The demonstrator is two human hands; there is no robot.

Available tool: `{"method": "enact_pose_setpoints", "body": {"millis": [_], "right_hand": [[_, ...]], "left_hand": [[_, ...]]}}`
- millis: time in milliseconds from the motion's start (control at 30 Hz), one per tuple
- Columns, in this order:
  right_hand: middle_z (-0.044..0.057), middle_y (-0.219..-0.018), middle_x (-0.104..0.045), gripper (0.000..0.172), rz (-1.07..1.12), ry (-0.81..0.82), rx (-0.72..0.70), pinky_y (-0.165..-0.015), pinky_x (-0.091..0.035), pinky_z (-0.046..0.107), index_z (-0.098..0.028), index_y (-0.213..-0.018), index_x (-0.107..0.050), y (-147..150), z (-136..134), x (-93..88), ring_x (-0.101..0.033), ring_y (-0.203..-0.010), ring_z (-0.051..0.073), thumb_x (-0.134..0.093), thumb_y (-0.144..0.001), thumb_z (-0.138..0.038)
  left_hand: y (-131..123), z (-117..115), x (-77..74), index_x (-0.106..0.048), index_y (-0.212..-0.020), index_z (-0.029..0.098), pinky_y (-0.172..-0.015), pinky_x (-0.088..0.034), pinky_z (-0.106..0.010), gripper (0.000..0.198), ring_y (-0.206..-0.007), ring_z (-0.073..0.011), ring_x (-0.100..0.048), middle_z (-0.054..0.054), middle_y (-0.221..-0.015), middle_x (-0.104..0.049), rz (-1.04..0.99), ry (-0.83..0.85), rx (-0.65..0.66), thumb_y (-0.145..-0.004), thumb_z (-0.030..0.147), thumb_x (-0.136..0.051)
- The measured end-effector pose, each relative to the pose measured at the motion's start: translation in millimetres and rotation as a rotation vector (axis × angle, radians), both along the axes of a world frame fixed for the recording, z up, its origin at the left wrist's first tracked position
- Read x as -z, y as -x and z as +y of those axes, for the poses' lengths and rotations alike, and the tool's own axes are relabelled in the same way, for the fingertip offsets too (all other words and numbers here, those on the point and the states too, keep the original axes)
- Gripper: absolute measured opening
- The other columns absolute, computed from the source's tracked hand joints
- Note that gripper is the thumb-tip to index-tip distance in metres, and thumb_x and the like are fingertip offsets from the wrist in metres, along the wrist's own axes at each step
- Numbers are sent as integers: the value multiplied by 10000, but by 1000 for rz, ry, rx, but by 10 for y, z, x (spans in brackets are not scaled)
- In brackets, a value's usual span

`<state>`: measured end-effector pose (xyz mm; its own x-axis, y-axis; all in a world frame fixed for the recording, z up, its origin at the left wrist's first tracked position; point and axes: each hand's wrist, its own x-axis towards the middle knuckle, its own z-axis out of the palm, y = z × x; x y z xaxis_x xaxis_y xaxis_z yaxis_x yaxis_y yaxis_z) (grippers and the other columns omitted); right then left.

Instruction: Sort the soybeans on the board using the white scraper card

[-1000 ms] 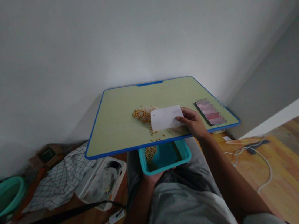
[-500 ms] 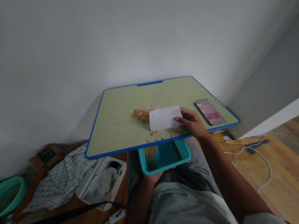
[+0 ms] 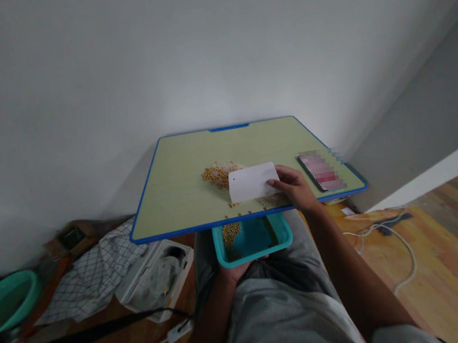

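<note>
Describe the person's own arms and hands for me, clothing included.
The right hand and the partly hidden left hand show no gloves. Both forearms are bare, without visible cables or markings. The right sleeve is short and grey; the left one is out of view.

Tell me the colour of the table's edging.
The table's edging is blue; it shows best in the head view, along the near side.

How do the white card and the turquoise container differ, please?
The white card is a thin, flat sheet; the turquoise container has raised walls. The right hand pinches the card by one end, while the left hand is under the container's near side. The card is above the table; the container sits below its near edge. Both have rounded corners.
</note>
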<state>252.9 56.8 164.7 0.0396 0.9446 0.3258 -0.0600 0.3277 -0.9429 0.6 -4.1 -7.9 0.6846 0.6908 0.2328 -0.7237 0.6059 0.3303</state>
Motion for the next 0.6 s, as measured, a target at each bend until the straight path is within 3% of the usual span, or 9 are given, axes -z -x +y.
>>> {"method": "enact_pose_setpoints", "body": {"millis": [600], "right_hand": [[38,-1124,-871,392,3,-4,-88,-940,-624,382,-287,-1123,-883,11,4,5,-787,-985,234,-961,-794,-483]], "left_hand": [[-1,2,32,-703,-1522,339,-1045,-569,-665,681,-1428,-393,-645,-112,-1616,-665,21,23,7,-1078,698,-331]]}}
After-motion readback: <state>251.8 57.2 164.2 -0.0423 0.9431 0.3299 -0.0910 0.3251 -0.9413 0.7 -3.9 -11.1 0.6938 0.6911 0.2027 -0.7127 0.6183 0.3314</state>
